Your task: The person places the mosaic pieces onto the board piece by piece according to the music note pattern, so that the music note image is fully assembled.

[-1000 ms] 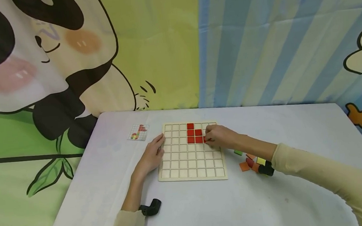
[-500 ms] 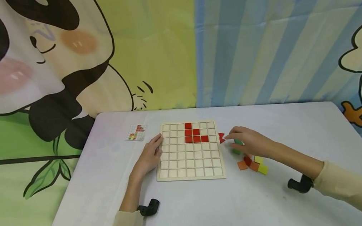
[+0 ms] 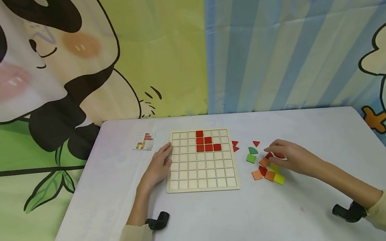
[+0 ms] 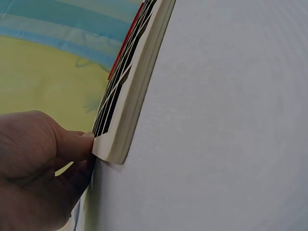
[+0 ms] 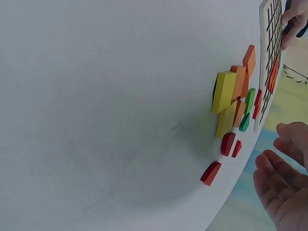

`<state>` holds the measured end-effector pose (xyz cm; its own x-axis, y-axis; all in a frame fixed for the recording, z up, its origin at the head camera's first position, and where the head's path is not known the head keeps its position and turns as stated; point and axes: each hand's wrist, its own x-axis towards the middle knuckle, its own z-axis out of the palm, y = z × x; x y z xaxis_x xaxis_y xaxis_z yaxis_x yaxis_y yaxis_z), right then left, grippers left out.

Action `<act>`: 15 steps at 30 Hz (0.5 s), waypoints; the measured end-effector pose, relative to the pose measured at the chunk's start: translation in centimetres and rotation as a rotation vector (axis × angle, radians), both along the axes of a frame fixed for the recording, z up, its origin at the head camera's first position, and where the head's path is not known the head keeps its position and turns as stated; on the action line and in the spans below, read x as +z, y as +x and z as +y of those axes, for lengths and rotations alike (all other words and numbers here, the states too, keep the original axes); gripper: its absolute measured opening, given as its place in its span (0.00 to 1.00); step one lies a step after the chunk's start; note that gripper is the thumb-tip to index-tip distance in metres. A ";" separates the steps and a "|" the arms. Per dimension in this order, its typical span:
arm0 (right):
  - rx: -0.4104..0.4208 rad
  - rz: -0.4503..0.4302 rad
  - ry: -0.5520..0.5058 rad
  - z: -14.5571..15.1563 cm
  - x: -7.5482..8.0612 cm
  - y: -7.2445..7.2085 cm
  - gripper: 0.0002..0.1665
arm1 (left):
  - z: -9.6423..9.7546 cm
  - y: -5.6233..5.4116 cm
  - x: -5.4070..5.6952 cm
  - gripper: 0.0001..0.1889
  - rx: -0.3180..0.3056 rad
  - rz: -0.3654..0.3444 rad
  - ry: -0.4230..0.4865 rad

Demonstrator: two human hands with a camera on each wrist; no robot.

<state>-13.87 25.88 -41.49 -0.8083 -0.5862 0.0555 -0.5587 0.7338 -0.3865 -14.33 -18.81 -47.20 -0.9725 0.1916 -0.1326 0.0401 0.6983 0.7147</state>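
A wooden grid board [image 3: 202,174] lies flat on the table, with several red square tiles [image 3: 208,147] set in its upper cells. At its left edge, my left hand [image 3: 159,165] pinches the rim between thumb and fingers; the left wrist view shows the thumb at the board's corner. My right hand [image 3: 297,158] hovers, fingers spread, over the loose pieces, with nothing visible in its grasp. Under and beside its fingertips lie yellow squares [image 3: 279,179], orange squares [image 3: 257,175] and red rounded pieces [image 3: 263,170]. In the right wrist view the fingers [image 5: 274,185] are relaxed, apart from the pieces.
A small pattern card [image 3: 144,141] lies left of the board. Right of the board are small red triangles [image 3: 235,148], another red triangle [image 3: 256,143], a green square [image 3: 251,158] and a green quarter-round piece [image 3: 252,151]. Printed cloth hangs behind the white table [image 3: 223,225].
My right hand has let go of a red tile, now in a board cell, and moved right to the loose pieces. The left hand has stayed at the board's edge.
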 end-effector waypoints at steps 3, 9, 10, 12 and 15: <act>0.004 0.013 -0.013 0.2 -0.1 -0.2 0.19 | 0.0 0.0 0.0 0.29 -0.002 0.000 0.000; 0.017 0.008 0.013 -0.5 -0.2 -1.5 0.17 | 0.0 0.1 -0.1 0.29 -0.007 0.007 0.009; 0.021 0.002 0.029 -0.7 -0.3 -1.8 0.16 | 0.0 0.1 -0.1 0.29 -0.007 0.006 0.010; 0.030 -0.007 0.064 -1.4 -0.4 -2.7 0.15 | 0.0 0.1 -0.1 0.29 -0.004 0.008 0.010; 0.043 -0.024 0.120 -2.3 -0.8 -4.1 0.13 | 0.1 0.0 -0.1 0.29 -0.005 0.008 0.014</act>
<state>-17.98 23.60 -42.30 -0.7826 -0.6215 -0.0362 -0.5821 0.7512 -0.3112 -14.33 -18.73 -47.31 -0.9725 0.1980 -0.1223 0.0491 0.6882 0.7239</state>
